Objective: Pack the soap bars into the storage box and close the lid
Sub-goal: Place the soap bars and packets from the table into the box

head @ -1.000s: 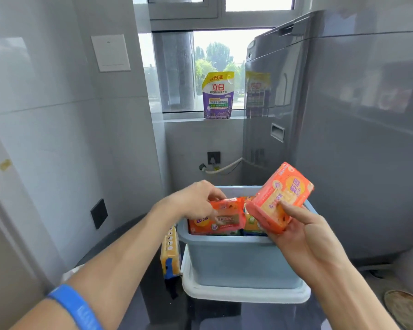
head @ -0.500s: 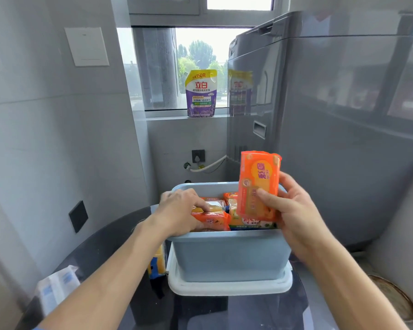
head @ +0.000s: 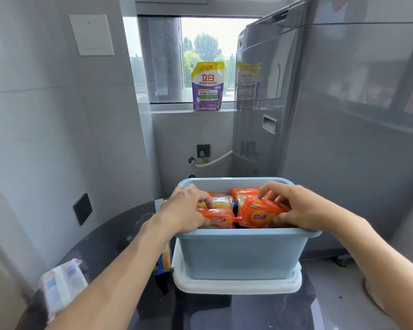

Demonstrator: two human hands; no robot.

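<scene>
Pressing an orange soap bar [head: 260, 214] into the nearly full storage box [head: 239, 253], the right hand [head: 293, 206] pinches it. Left hand [head: 186, 208] fingers curl on another bar [head: 216, 216]. The white lid [head: 236, 285] lies under the box, not yet closed.

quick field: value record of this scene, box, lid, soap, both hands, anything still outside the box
box: blue storage box, open, on a dark glass table
lid: white lid under the box, not on
soap: orange soap bars packed up near the rim
left hand: left hand holds a bar at the left side
right hand: right hand grips an orange bar at the right
outside: yellow packet beside the box, partly hidden
windowsill: purple detergent pouch
</scene>
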